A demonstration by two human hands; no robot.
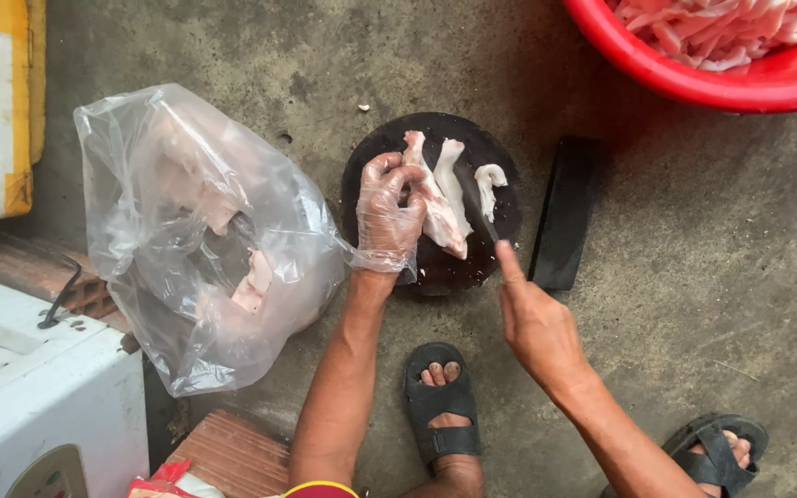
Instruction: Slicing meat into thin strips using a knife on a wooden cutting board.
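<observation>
A round dark chopping board [375,152] lies on the concrete floor with pale strips of raw meat [449,189] on it. My left hand [387,212], in a thin clear plastic glove, presses down on the leftmost meat strip. My right hand [532,318], bare, grips a knife [483,217] with the index finger stretched along its back; the blade runs between the meat strips. Most of the blade is seen edge-on and is hard to make out.
A clear plastic bag [196,231] with more meat pieces sits left of the board. A red basin [694,78] of cut meat stands at top right. A dark flat bar [565,212] lies right of the board. A white box [29,387], bricks and my sandalled feet [440,406] are near.
</observation>
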